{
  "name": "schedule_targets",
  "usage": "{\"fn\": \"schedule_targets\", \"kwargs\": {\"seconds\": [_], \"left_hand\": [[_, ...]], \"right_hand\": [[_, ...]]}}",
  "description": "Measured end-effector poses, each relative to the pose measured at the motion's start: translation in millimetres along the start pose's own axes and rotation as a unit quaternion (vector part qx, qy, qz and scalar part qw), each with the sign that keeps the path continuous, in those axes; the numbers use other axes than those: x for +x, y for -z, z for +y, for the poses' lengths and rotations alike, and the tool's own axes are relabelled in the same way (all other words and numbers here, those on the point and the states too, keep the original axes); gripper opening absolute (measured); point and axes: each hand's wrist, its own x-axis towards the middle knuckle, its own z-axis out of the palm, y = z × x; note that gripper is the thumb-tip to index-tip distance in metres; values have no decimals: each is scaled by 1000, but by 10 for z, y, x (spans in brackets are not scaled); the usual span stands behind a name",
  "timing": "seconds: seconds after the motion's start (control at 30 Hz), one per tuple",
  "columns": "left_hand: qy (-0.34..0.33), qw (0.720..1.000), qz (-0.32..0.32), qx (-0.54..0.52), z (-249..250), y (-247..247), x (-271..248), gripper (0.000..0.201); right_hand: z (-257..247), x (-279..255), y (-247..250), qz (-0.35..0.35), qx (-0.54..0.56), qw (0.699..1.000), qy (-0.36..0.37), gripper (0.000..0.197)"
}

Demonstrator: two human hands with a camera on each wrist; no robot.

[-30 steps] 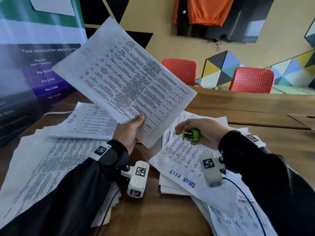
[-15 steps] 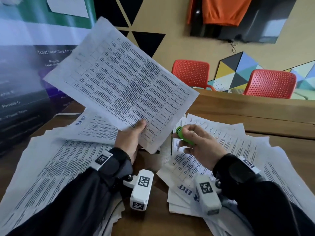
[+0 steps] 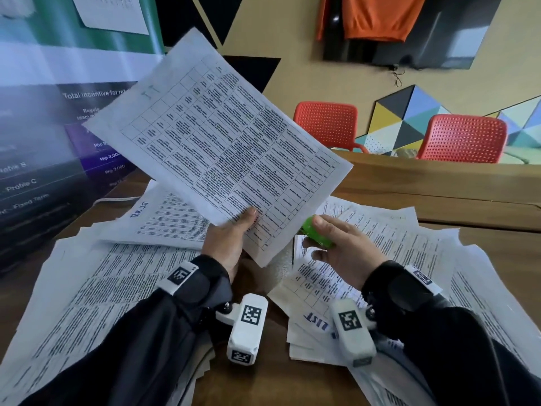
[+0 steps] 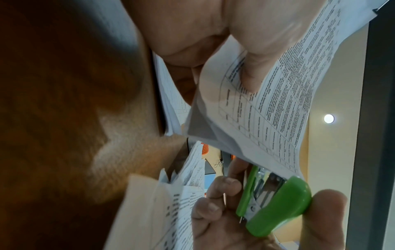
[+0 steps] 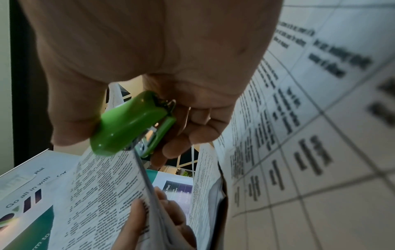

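My left hand (image 3: 234,238) holds up a set of printed table sheets (image 3: 222,142) by their near edge, thumb on top, tilted above the table. My right hand (image 3: 339,247) grips a small green stapler (image 3: 316,234) between thumb and fingers, right beside the sheets' lower right edge. In the left wrist view the stapler (image 4: 278,208) has its mouth at the edge of the sheets (image 4: 278,101). In the right wrist view the stapler (image 5: 128,125) also has its mouth at the edge of the sheets (image 5: 107,186).
Loose printed sheets cover the wooden table (image 3: 263,385) on the left (image 3: 87,303) and right (image 3: 409,253). A pile headed "LIST" (image 3: 313,320) lies under my right wrist. A banner (image 3: 44,142) stands at the left; two red chairs (image 3: 328,124) (image 3: 465,139) stand behind the table.
My right hand has turned and brought the stapler left, up to the lower right edge of the held sheets. The left hand keeps the sheets raised in much the same place.
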Motion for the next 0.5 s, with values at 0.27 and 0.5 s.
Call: {"fn": "schedule_targets", "kwargs": {"seconds": [0.27, 0.5], "left_hand": [[-27, 999, 8, 37, 15, -27, -36, 37], [-19, 999, -4, 49, 24, -72, -110, 32]], "right_hand": [[10, 7, 16, 30, -4, 999, 22, 70], [34, 23, 18, 69, -43, 996, 41, 84]]}}
